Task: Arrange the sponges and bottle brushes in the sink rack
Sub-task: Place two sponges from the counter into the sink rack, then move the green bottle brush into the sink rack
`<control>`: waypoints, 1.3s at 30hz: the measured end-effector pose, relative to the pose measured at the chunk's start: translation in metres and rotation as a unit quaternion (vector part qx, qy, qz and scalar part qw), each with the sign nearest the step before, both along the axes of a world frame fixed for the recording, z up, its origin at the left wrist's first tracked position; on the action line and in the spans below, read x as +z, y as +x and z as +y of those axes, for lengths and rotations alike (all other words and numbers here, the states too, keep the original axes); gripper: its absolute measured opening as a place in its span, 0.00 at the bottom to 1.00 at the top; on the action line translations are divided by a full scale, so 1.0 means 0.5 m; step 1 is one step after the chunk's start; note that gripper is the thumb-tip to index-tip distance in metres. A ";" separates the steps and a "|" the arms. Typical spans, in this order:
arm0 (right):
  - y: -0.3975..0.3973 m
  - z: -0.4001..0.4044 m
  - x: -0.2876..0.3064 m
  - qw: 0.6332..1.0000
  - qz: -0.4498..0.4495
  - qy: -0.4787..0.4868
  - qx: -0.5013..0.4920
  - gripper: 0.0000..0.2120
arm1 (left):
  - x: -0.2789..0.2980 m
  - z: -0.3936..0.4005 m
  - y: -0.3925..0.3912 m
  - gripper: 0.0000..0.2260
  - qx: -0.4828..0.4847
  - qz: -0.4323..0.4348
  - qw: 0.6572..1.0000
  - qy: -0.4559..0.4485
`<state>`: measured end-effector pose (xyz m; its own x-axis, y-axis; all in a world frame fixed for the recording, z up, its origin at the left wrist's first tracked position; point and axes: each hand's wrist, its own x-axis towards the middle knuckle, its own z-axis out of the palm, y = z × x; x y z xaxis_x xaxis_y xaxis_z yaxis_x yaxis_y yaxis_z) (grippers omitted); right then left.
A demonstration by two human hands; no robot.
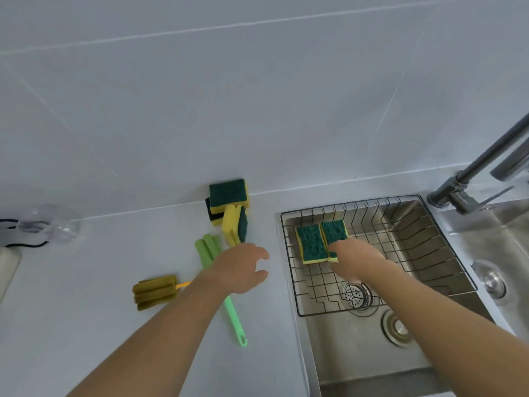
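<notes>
Both forearms bare, no sleeves; left grip & right grip ungloved.

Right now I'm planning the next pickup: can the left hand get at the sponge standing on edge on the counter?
Probably yes. The left hand hovers open just in front of the sponge standing on edge, nothing between them; only the green bottle brush lies beside it.

Both bare forearms reach forward from the near edge. The left hand hovers palm down, fingers loosely spread and empty. The right hand, farther right, points its fingertips left and downward, its grasp unclear.
</notes>
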<state>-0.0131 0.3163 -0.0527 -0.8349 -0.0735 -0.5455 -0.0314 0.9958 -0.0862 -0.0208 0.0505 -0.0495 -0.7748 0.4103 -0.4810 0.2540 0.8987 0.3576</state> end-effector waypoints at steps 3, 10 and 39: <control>0.015 -0.040 0.027 1.000 -0.001 -0.004 0.003 0.20 | 0.016 -0.076 0.033 0.20 0.037 -0.014 0.999 -0.012; 0.039 -0.140 0.059 1.000 0.008 -0.011 0.022 0.18 | 0.055 -0.225 0.087 0.18 0.102 -0.020 0.993 -0.050; 0.108 -0.386 -0.044 0.988 -0.038 -0.137 -0.055 0.19 | 0.009 -0.357 0.002 0.20 0.013 0.126 0.991 0.047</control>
<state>0.0407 0.1231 -0.0749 -0.8028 -0.1382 -0.5800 0.0925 0.9321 -0.3501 -0.0200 -0.1279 -0.0452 -0.8768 0.4216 -0.2313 0.3223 0.8722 0.3678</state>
